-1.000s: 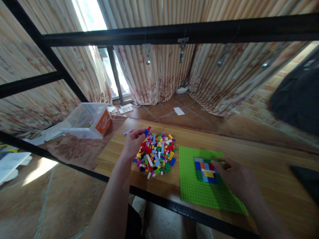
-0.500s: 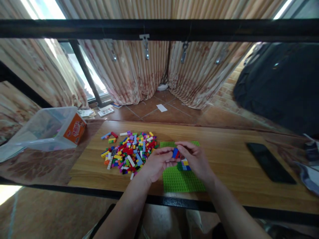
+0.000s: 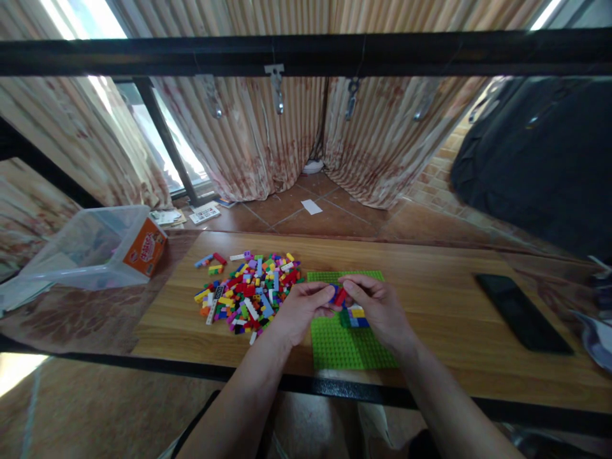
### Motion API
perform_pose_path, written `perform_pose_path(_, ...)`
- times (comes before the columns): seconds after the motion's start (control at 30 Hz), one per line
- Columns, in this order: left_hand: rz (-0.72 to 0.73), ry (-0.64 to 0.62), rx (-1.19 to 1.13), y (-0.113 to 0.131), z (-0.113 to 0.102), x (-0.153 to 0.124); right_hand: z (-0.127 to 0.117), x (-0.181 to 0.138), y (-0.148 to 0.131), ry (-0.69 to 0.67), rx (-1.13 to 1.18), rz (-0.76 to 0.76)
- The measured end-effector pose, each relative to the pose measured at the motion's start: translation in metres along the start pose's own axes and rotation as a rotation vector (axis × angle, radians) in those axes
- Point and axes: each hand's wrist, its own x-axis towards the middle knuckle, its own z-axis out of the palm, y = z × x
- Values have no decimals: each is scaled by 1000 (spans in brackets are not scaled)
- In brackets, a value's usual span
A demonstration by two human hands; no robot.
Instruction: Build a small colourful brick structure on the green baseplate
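Observation:
Above the green baseplate (image 3: 351, 347) my two hands meet around a pair of toy bricks. My left hand (image 3: 306, 306) is closed on a blue brick (image 3: 333, 294), which its thumb partly covers. A red brick (image 3: 340, 296) lies against the blue one, pinched by my right hand (image 3: 377, 304). Whether the two bricks are locked together I cannot tell. Beneath my right hand a cluster of blue, yellow, white and green bricks (image 3: 356, 317) sits on the baseplate, partly hidden by the fingers.
Left of the baseplate spreads a heap of mixed bricks (image 3: 248, 293) on the wooden board (image 3: 444, 306). A clear plastic box (image 3: 95, 248) with an orange label stands farther left. To the right lies a black phone-like slab (image 3: 523, 312). A dark bar (image 3: 306, 54) crosses overhead.
The bricks have been turned between my fingers: more of the red one shows now and less of the blue. Both hands stay nearly in place over the baseplate.

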Motion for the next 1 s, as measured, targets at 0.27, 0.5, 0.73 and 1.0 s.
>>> perform_pose_path(0.27,151,348,-84,28,-32,3,6,-1,12,-15,-100,0)
perform_pose_path(0.5,343,591,1,46,-55,-4,33,-3,24,-65,-374,-83)
perform_pose_path(0.73,357,587,62,47,-61,-9,67,-2,24,-125,-426,-99)
perform_pose_path(1.0,328,640,68,51,-66,-15,87,2,24,-48,-405,8)
